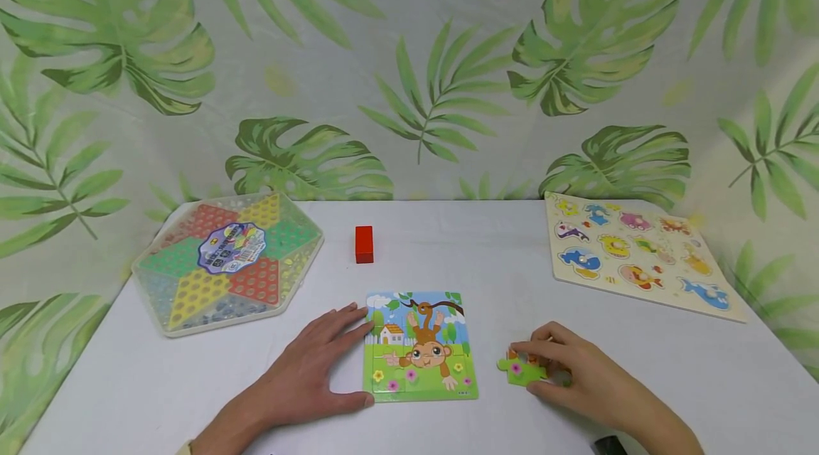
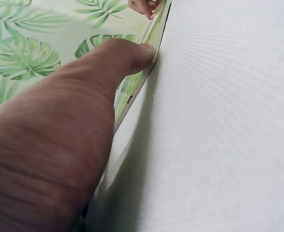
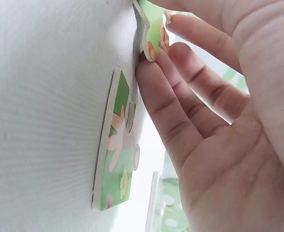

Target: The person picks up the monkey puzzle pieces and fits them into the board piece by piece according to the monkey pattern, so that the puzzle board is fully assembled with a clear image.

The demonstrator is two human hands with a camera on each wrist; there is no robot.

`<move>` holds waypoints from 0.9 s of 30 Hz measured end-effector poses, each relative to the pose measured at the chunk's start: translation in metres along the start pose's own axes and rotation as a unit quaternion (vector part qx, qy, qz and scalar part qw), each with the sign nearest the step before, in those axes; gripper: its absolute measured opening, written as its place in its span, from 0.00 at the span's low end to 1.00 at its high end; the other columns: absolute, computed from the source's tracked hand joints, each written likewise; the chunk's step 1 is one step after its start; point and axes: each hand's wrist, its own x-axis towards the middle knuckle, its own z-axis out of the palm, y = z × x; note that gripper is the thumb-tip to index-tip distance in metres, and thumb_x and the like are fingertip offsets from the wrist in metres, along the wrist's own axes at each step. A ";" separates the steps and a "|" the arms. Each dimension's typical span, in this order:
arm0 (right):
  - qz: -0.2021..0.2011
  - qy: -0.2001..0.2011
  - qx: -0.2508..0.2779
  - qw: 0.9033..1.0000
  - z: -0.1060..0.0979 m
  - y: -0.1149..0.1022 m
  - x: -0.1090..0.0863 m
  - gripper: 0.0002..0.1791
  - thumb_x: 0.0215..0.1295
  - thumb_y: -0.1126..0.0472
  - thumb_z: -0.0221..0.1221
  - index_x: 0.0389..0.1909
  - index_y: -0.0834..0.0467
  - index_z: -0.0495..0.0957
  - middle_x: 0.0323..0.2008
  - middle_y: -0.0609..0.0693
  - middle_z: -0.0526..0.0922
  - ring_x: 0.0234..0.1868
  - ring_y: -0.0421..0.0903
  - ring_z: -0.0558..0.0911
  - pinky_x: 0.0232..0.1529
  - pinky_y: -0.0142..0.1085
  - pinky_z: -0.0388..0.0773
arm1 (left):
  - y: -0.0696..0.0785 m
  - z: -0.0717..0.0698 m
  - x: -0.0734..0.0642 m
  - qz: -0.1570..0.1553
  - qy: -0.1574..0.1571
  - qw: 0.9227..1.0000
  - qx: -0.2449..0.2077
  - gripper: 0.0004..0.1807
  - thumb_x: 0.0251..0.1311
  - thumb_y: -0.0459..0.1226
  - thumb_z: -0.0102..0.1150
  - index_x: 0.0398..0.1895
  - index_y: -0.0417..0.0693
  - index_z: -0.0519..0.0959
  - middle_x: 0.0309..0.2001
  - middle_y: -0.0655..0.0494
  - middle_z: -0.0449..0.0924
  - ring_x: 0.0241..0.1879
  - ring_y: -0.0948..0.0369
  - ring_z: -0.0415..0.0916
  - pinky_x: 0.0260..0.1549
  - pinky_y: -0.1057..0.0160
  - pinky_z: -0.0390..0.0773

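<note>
A square picture puzzle (image 1: 419,348) with a monkey hanging from a branch lies flat in front of me, with seams along its left side. My left hand (image 1: 313,362) rests at its left edge, fingers extended, thumb at the lower left corner. To the right of the puzzle, my right hand (image 1: 576,370) pinches a green jigsaw piece (image 1: 517,371) with a pink flower and some orange, between thumb and fingers. Below that hand, the right wrist view shows a loose jigsaw piece (image 3: 118,150) with a pale monkey hand and flowers, flat on the table; the head view hides it.
A red block (image 1: 364,244) stands behind the puzzle. At the back left lies a hexagonal Chinese checkers set (image 1: 303,284). A sea-animal peg board (image 1: 614,227) lies at the back right. Something black (image 1: 609,446) shows at the front edge. Leaf-patterned cloth hangs behind the white table.
</note>
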 end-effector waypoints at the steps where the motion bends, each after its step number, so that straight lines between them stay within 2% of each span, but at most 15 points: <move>1: 0.003 0.000 -0.001 1.000 0.000 -0.001 0.000 0.23 0.64 0.51 0.70 0.60 0.48 0.83 0.48 0.38 0.74 0.38 0.30 0.72 0.33 0.25 0.75 | 0.000 0.000 0.000 -0.001 0.000 1.000 0.000 0.47 0.54 0.65 0.68 0.74 0.53 0.71 0.76 0.57 0.65 0.77 0.52 0.60 0.72 0.45 0.66; 11: 0.018 -0.001 -0.017 1.000 0.002 -0.004 0.001 0.24 0.63 0.52 0.71 0.61 0.46 0.83 0.49 0.36 0.76 0.40 0.29 0.73 0.35 0.26 0.75 | -0.001 0.001 0.000 -0.004 -0.001 1.000 -0.004 0.48 0.54 0.67 0.67 0.75 0.53 0.71 0.77 0.57 0.65 0.78 0.53 0.59 0.73 0.47 0.64; 19: 0.015 0.027 -0.036 0.999 0.005 -0.008 0.003 0.24 0.58 0.57 0.74 0.57 0.46 0.84 0.46 0.35 0.78 0.37 0.28 0.74 0.35 0.26 0.76 | 0.000 0.000 0.000 -0.003 -0.002 1.000 -0.003 0.47 0.55 0.66 0.67 0.75 0.53 0.71 0.76 0.57 0.65 0.77 0.52 0.60 0.72 0.45 0.66; 27: 0.017 0.039 -0.038 0.998 0.007 -0.008 0.003 0.24 0.58 0.57 0.74 0.58 0.44 0.84 0.48 0.35 0.79 0.36 0.27 0.75 0.34 0.26 0.77 | 0.000 0.000 0.000 0.002 0.003 1.000 -0.001 0.47 0.54 0.65 0.68 0.74 0.53 0.71 0.76 0.57 0.66 0.77 0.52 0.60 0.72 0.46 0.66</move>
